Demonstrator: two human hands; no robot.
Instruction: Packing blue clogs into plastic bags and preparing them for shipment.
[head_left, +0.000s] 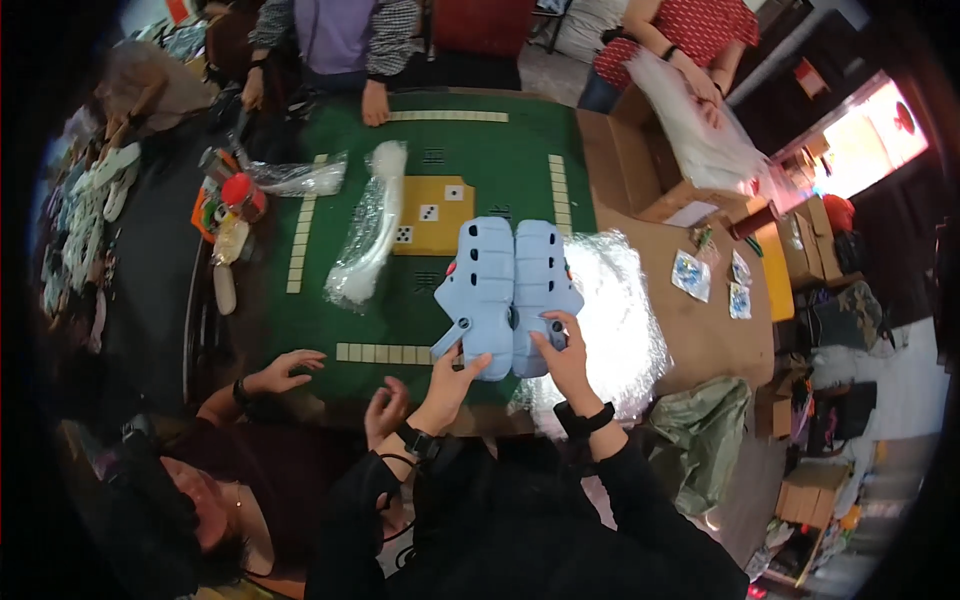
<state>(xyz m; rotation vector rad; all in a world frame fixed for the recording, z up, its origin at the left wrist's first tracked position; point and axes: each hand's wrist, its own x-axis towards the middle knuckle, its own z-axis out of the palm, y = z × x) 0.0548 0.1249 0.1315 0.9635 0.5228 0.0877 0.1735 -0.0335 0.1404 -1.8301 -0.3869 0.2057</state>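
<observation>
A pair of light blue foam clogs (488, 290) is held side by side over the near part of the green mat, with dark holes along their uppers and a strap by each. My left hand (455, 388) grips the left clog at its near end, thumb on top. My right hand (566, 362) is closed on the near end of the right clog, beside its strap button. Just right of the clogs lies a stack of shiny clear plastic bags (615, 330), partly behind my right hand.
Bunched clear plastic bags (372, 225) lie on the green mat (300, 330). At left stands a red-lidded jar (243, 195). A cardboard box (640, 170) and small packets (690, 276) are on the right. A co-worker's hand (285, 374) is close on my left; others sit across.
</observation>
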